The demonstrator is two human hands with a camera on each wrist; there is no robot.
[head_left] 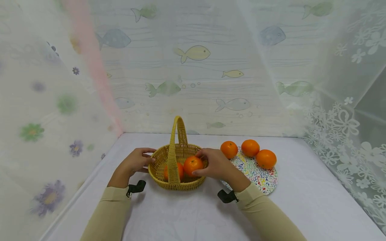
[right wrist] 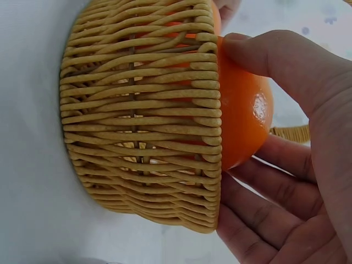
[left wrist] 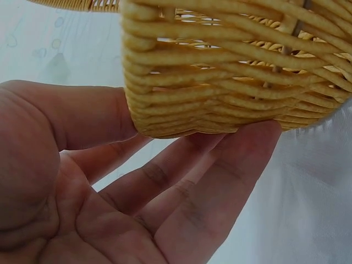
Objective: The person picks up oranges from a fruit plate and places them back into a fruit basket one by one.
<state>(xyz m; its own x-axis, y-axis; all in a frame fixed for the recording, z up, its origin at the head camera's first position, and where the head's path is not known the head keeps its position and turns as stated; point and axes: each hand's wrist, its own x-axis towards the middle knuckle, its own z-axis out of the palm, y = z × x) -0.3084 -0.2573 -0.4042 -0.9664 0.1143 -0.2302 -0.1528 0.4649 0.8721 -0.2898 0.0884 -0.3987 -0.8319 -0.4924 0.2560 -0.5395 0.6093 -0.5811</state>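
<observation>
A yellow wicker basket [head_left: 161, 182] with a tall arched handle [head_left: 172, 150] stands on the white-covered table. At its left end my left hand [head_left: 135, 163] grips the rim; in the left wrist view the thumb and fingertips meet the woven side [left wrist: 231, 71]. With thumb and fingers, my right hand [head_left: 215, 164] holds an orange [head_left: 193, 165] at the basket's right end. The right wrist view shows that orange [right wrist: 247, 113] partly above the rim, its lower part behind the weave. Another orange [head_left: 181, 171] lies inside, partly hidden by the handle.
To the right, a round plate [head_left: 256, 179] with multicoloured speckles carries three oranges [head_left: 250, 148] near its far and left edges. The right forearm passes close to its near-left edge. A fish-patterned curtain [head_left: 196, 100] hangs behind the table [head_left: 181, 214], with sheer curtains at both sides.
</observation>
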